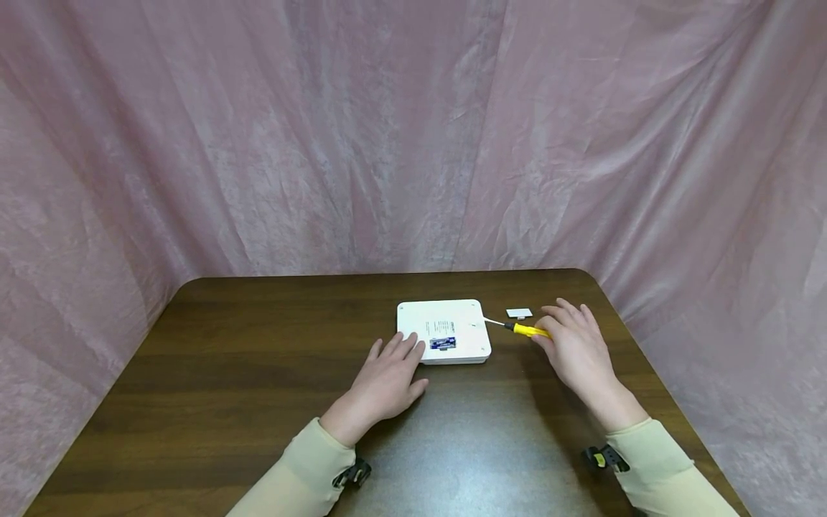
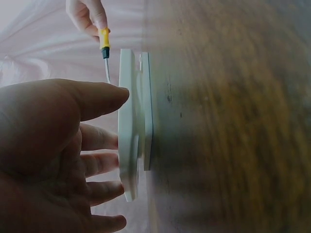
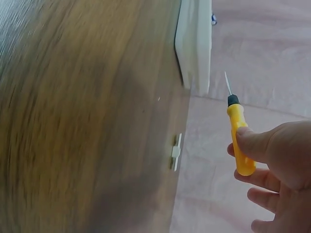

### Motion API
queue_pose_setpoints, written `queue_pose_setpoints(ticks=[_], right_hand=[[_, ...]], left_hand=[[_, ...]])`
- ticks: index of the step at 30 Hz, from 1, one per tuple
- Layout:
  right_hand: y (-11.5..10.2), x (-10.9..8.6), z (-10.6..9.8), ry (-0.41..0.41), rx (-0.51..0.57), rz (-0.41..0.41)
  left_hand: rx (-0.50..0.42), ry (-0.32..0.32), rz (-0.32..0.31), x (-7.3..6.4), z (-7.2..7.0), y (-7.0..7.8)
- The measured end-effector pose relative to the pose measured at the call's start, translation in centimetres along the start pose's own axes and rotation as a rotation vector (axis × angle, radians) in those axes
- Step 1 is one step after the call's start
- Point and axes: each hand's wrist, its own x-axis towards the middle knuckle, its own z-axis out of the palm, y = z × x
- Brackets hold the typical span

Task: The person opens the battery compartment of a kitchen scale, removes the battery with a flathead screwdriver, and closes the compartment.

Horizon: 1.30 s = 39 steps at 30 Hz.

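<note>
A flat white square device [image 1: 416,314] with rounded corners lies on the table, its labelled underside up. Batteries [image 1: 442,344] with blue wrappers sit in its uncovered compartment. My left hand [image 1: 385,379] rests its straight fingertips on the device's near left part; in the left wrist view the thumb [image 2: 104,99] is by the edge of the casing [image 2: 127,116]. My right hand [image 1: 578,352] holds a yellow screwdriver [image 1: 526,330] with a black collar, pinched at the handle [image 3: 238,136]. The shaft points left over the device's right edge, and its tip looks raised off the surface.
A small white battery cover [image 1: 519,313] with a tab lies right of the device, just beyond the screwdriver. The dark wooden table [image 1: 258,359] ends at a pink curtain [image 1: 362,143] behind and at both sides. Each wrist wears a black strap-mounted camera [image 1: 352,474].
</note>
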Motion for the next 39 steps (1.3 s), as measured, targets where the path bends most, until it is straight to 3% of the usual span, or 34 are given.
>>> queue_pose_setpoints(ticks=[25,39], right_hand=[[5.9,0.2,0.0,-0.041,-0.057,0.143],[8.3,0.6,0.6,-0.137,-0.073,0.217]], left_hand=[[0.011,0.009,0.0,0.5,0.2,-0.4],[0.006,0.007,-0.008,0.8,0.0,-0.2]])
